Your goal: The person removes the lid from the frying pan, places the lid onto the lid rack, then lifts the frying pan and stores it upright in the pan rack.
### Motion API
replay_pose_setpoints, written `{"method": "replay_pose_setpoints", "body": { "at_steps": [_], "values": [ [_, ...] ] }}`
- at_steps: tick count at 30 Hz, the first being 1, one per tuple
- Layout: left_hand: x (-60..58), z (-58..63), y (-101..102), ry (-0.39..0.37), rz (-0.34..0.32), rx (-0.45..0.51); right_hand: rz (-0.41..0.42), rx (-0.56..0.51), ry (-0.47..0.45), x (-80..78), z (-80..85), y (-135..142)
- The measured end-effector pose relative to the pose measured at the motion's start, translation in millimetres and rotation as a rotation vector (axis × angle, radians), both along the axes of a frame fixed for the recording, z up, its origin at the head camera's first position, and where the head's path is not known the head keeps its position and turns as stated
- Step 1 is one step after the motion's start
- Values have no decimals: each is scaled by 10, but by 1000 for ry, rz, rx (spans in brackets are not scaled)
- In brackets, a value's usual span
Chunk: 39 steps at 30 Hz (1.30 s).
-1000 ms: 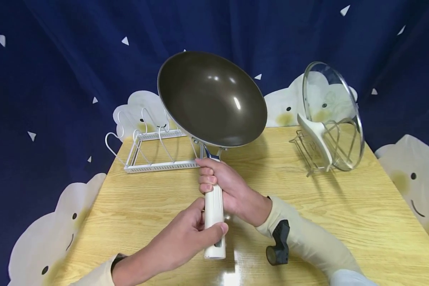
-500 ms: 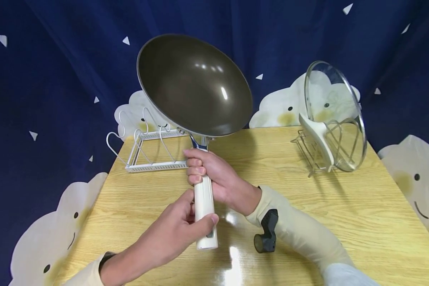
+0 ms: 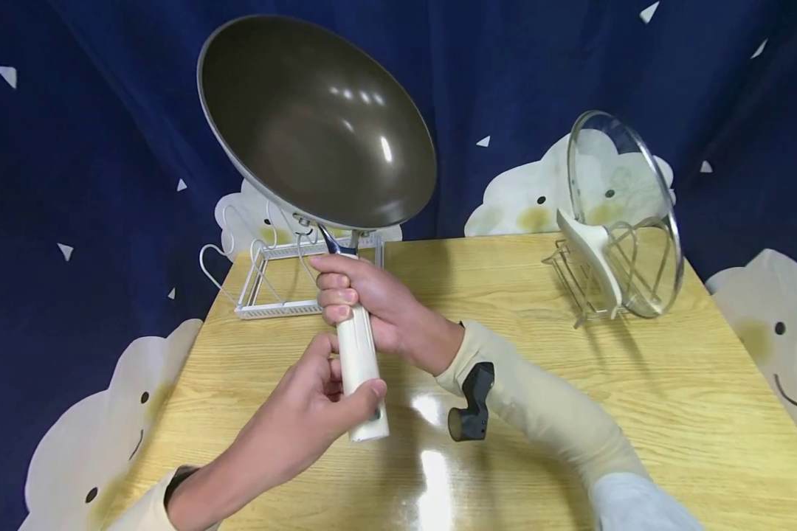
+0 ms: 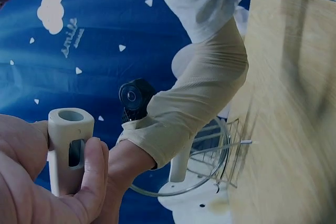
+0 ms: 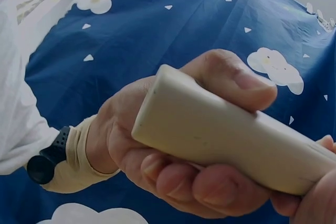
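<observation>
"Holding the pan [image 3: 319, 122], which hand is sitting nearer its hollow part?"

"The right hand [image 3: 372, 296]. Its fingers [image 3: 335, 297] are curling round the upper handle [image 3: 357, 352], while the left hand [image 3: 299, 410] is gripping the butt end, nearer the person."

"Where is the pan hanging?"

"In the air above the worktop [image 3: 591, 398], beyond both hands and a little leftward, its inside facing the person. The handle's long axis is running away from the person, leaning left towards the pan."

"Is it touching the white rack [image 3: 282, 309]?"

"That isn't showing clearly; the pan and right hand are partly covering the rack. The lid [image 3: 668, 214] is standing well apart, rightward."
</observation>
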<state>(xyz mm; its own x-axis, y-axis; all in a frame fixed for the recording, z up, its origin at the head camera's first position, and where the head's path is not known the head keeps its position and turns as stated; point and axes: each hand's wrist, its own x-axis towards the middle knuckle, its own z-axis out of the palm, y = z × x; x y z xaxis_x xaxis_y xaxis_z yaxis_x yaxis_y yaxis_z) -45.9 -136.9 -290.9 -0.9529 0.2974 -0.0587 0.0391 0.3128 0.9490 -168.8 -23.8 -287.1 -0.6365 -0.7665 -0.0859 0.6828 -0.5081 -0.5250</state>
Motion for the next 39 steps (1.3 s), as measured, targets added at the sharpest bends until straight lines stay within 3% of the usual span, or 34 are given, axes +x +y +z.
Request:
{"method": "replay_pose_setpoints", "body": {
  "at_steps": [6, 13, 22, 32, 39],
  "values": [
    [-9, 37, -60, 3, 55, 23, 27, -37, 30, -36, 31, -93],
    [-23, 45, -125, 33, 71, -8, 51, -65, -7, -81, -6, -191],
    [-83, 71, -211, 43, 142, -77, 83, -68, -18, -168, 1, -358],
    [-67, 50, -231, 51, 198, -128, 181, -162, -72, -203, -36, -452],
    [-49, 38, -238, 75, 234, -187, 243, -237, -50, -229, -57, -494]
  ]
}}
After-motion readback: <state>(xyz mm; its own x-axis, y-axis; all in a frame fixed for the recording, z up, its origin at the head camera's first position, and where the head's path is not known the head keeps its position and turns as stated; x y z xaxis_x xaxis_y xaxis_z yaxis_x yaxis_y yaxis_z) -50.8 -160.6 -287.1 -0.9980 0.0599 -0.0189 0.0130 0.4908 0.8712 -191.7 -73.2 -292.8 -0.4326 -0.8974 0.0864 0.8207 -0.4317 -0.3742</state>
